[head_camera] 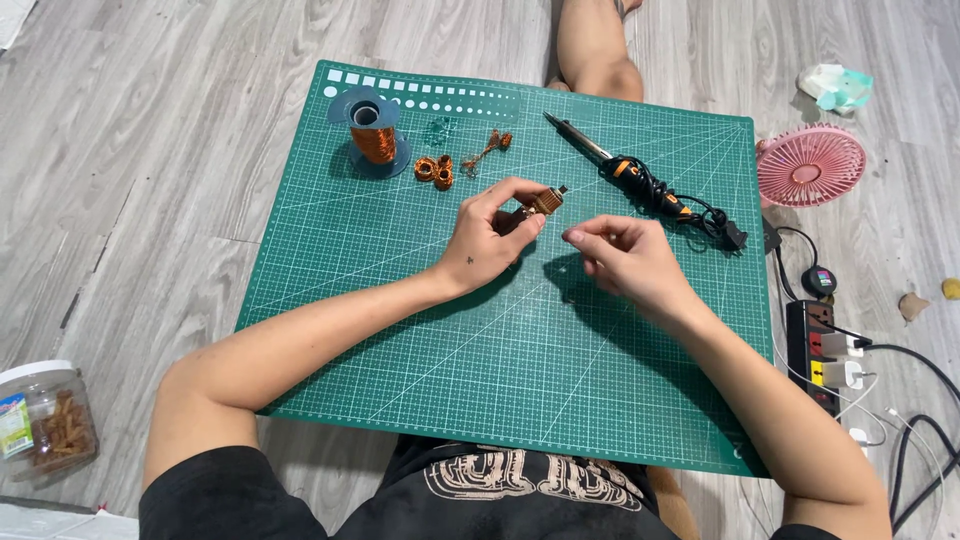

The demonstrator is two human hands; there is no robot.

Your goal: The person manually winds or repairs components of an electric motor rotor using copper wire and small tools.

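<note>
My left hand (492,232) holds a small brown wound part (545,202) between thumb and fingers, just above the green cutting mat (420,330). My right hand (622,255) hovers close to its right with fingertips pinched together; whether a thin wire runs between them is too fine to tell. Both hands are over the mat's middle.
A spool of copper wire (372,135), small copper coils (435,170) and a twisted wire bundle (487,148) lie at the mat's far side. A soldering iron (640,180) with its coiled cord lies at far right. Off the mat: pink fan (810,165), power strip (818,350), plastic jar (45,420).
</note>
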